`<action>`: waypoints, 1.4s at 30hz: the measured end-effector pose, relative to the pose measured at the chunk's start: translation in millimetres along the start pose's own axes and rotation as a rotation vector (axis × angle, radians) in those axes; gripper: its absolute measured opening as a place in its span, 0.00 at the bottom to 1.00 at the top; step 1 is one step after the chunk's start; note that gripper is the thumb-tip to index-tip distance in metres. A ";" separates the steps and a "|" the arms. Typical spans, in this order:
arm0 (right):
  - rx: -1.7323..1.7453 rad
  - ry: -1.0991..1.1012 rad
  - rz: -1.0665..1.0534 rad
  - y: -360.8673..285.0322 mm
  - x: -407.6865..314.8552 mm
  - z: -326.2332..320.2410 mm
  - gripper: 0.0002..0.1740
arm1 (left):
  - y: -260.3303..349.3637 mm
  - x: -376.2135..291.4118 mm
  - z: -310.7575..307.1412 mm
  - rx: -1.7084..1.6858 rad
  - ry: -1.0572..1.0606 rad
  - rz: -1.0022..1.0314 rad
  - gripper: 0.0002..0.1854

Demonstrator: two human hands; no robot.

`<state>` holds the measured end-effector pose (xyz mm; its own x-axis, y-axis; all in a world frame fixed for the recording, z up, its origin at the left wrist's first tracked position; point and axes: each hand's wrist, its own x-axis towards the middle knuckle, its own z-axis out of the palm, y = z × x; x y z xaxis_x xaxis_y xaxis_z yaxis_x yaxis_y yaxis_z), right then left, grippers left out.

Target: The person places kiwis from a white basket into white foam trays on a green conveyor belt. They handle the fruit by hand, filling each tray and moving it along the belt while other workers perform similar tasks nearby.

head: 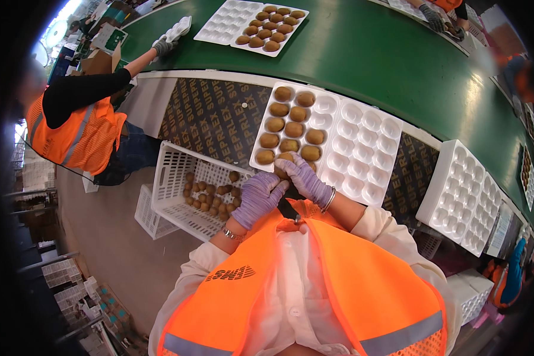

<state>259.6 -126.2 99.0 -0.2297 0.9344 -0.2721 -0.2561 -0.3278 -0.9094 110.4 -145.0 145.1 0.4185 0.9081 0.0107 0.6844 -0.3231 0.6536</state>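
A white moulded plastic fruit tray (366, 153) lies in front of me, its left half holding many kiwifruit (294, 129) in its cups, its right half with bare cups. Both my hands wear purple knit gloves and meet at the tray's near left edge. My left hand (260, 196) is close to a kiwifruit (282, 173) between the two hands; its fingertips are partly hidden. My right hand (306, 177) has its fingers on kiwifruit there; which of them it grips is unclear. Left of me, a white slotted plastic crate (173, 196) holds loose kiwifruit (213, 200).
Beyond the tray runs a green conveyor belt (360, 58) carrying a part-filled tray (274, 29). A stack of bare trays (458, 196) stands at right. A co-worker in an orange vest (80, 129) reaches over the belt at left. Another co-worker's gloved hand (432, 18) is across the belt.
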 end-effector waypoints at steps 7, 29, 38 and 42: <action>-0.763 -0.512 0.081 -17.8 18.9 -53.3 0.41 | 7.8 -10.7 -1.0 0.147 -0.336 0.025 0.16; -0.783 0.454 -0.099 -13.0 55.7 -208.5 0.24 | -36.0 111.7 -10.9 -0.891 -0.302 -0.496 0.29; -0.503 0.473 -0.013 -13.7 -31.8 -217.6 0.22 | -11.1 272.1 84.4 0.274 -0.115 0.168 0.30; -0.903 0.739 -0.075 -1.5 -55.0 -239.4 0.26 | 4.1 301.6 98.5 0.545 -0.378 0.127 0.27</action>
<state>497.4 -143.8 40.0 0.4362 0.8982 -0.0544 0.5828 -0.3280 -0.7435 298.2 101.3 76.5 0.6281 0.7304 -0.2683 0.7778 -0.5995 0.1885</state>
